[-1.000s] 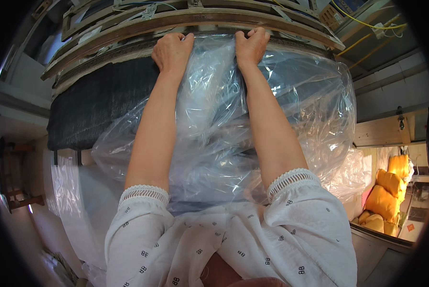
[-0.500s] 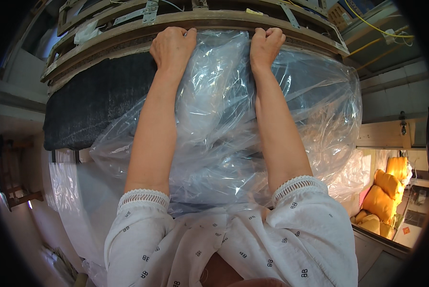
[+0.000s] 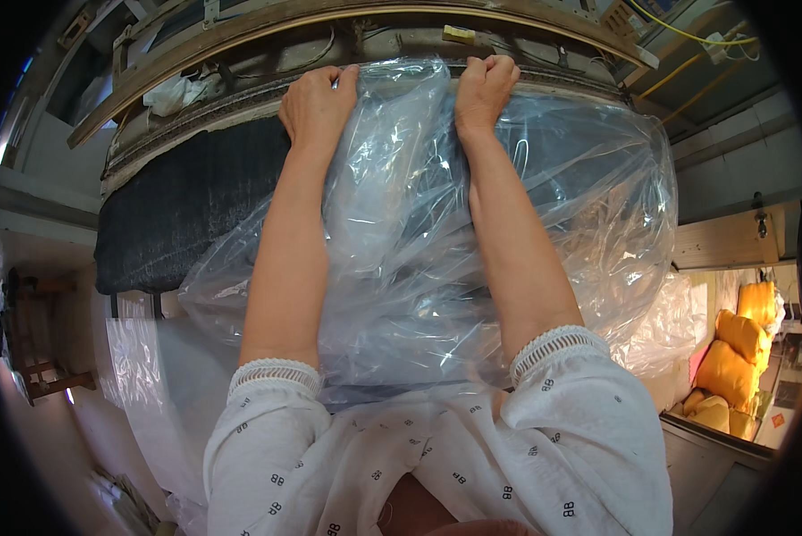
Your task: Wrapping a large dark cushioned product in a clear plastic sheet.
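A large clear plastic bag or sheet (image 3: 392, 188) lies crumpled over a dark cloth-covered surface (image 3: 191, 183). At its far edge my left hand (image 3: 316, 112) is closed on the plastic, thumb against the fingers. My right hand (image 3: 485, 94) pinches the same edge a short way to the right, also closed. Between the two hands the film is drawn fairly flat, its end lying by a dark strip (image 3: 562, 79) along the back of the surface. Toward my body the rest of the plastic bunches in loose, shiny folds.
A long wooden bar (image 3: 365, 15) spans the far side, above the strip. Behind the strip lie a yellow block (image 3: 459, 34) and a white crumpled bag (image 3: 173, 94). More film hangs at the left (image 3: 142, 366). Orange-yellow bundles (image 3: 731, 357) are at the right.
The wooden bar has moved up and away from the strip, exposing the space behind it. Both hands keep their hold on the film, and the view has shifted slightly.
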Demonstrator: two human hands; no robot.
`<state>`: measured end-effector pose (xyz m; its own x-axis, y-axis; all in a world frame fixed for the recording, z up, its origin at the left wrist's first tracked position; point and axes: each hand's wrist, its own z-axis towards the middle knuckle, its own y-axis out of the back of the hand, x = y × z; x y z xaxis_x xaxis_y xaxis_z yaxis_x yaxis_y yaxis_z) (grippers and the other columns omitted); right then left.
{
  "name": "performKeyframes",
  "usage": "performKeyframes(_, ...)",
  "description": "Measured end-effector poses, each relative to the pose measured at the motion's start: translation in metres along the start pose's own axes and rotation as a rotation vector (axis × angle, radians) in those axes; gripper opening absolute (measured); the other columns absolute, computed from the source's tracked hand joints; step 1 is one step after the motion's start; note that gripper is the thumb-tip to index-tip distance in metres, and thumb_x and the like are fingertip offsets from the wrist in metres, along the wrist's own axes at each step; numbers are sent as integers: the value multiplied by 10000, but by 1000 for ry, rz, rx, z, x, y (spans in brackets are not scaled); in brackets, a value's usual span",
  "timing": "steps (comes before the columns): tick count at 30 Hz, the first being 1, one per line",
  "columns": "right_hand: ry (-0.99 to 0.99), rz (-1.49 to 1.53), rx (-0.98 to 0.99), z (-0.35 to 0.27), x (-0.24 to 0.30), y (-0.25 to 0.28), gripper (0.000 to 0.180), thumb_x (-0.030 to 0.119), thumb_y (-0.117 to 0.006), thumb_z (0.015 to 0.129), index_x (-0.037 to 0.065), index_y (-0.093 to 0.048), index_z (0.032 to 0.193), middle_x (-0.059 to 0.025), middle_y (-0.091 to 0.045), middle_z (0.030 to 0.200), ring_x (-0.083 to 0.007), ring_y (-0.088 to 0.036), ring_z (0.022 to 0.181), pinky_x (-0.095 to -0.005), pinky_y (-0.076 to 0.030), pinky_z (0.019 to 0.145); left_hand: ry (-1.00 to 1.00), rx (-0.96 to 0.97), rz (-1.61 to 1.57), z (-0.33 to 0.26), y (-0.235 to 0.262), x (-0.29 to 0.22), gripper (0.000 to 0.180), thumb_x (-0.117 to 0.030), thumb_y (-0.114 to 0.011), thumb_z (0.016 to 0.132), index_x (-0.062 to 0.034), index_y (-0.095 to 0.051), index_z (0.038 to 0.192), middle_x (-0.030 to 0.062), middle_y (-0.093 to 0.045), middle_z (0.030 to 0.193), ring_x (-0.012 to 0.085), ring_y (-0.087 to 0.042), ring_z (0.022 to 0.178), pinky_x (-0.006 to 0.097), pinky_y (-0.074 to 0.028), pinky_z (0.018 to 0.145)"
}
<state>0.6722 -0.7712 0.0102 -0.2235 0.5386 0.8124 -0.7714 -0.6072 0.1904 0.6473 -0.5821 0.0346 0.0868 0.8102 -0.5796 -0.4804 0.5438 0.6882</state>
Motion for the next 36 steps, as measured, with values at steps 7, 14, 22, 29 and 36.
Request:
performKeyframes(7,-52,416,231,-17,58,49,259,245,-565,829,21,-440,873,-64,-414,866,-155,-416,788,-279,-362,714,-30,-57,-717,-26,47,-7,260,-274,-589,849,-26,-663,824,9,-602,671,83,-523,625,208,-424,630)
performKeyframes(14,-209,767,819,-46,116,125,194,115,-615,815,43,-504,956,0,-555,888,-71,-509,777,-209,-401,674,-119,57,-971,-75,117,-10,127,-109,-596,850,-18,-636,928,-10,-618,830,59,-532,760,194,-419,730)
performKeyframes(22,205,621,730,-74,147,167,146,-18,-629,734,67,-532,804,13,-537,768,-73,-493,682,-217,-410,619,-291,54,-846,-87,152,2,169,7,-616,754,-55,-623,912,-5,-562,975,90,-509,922,216,-367,813)
performKeyframes(29,950,479,524,-94,165,175,282,-52,-667,519,72,-607,766,-46,-502,731,-166,-483,563,-240,-362,477,-334,37,-1060,-93,160,-13,97,23,-554,795,-24,-591,871,55,-538,934,136,-544,826,235,-420,726)
performKeyframes(36,885,408,584,-99,167,188,291,-27,-690,548,91,-610,802,-53,-522,781,-186,-515,631,-260,-389,533,-340,58,-920,-94,158,5,231,61,-593,750,-48,-614,953,22,-571,978,99,-538,914,189,-403,798)
